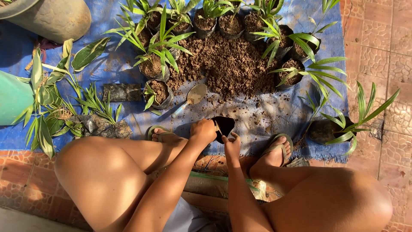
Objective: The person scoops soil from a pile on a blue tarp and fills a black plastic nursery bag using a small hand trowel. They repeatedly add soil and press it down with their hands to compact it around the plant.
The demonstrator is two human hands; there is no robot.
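I sit low with both knees up over a blue tarp [266, 116]. My left hand [202, 131] and my right hand [232, 145] both grip the rim of a small empty black nursery bag [225, 125], holding its mouth apart just in front of my feet. A metal trowel [191, 98] lies on the tarp a little beyond the bag, its blade toward a mound of brown soil [227, 64]. Soil crumbs are scattered around the bag.
Several black bags with palm seedlings ring the soil pile, one [156, 92] close to the trowel and one [328, 129] at the tarp's right edge. Loose seedlings [92, 105] and a flat bag [122, 92] lie at left. A grey pot [51, 17] stands at top left. Paving tiles [377, 51] lie to the right.
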